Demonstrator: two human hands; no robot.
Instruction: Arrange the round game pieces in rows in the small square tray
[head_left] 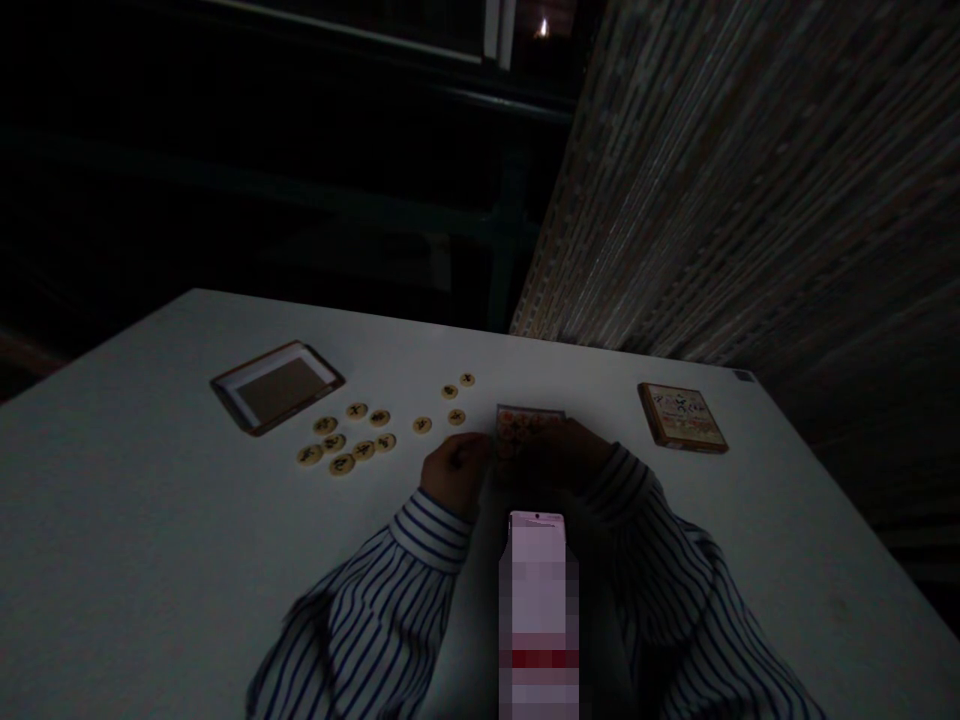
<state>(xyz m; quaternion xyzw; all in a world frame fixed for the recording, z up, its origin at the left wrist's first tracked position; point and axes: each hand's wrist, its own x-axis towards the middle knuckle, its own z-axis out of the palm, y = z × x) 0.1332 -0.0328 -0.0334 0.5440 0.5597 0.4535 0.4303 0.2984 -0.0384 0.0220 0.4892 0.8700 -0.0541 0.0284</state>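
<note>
Between my hands lies a small shallow box (531, 410), seemingly clear plastic, with round Chinese chess pieces (516, 423) marked in red set close together inside. My left hand (456, 470) is closed at the box's left edge, fingers curled, thumb side up. On the other side my right hand (566, 450) covers the right and near part of the box, its fingers bent over it in deep shadow. Loose wooden chess pieces (364, 450) with dark characters lie flat to the left of my left hand. A few more pieces (457, 416) lie just beyond it.
An open tray-like case (232, 405) with a brown rim stands at the back left of the white table (150, 520). A closed decorated box (684, 418) lies at the right. A lit phone (538, 575) is below my hands. A string curtain (675, 200) hangs behind the table.
</note>
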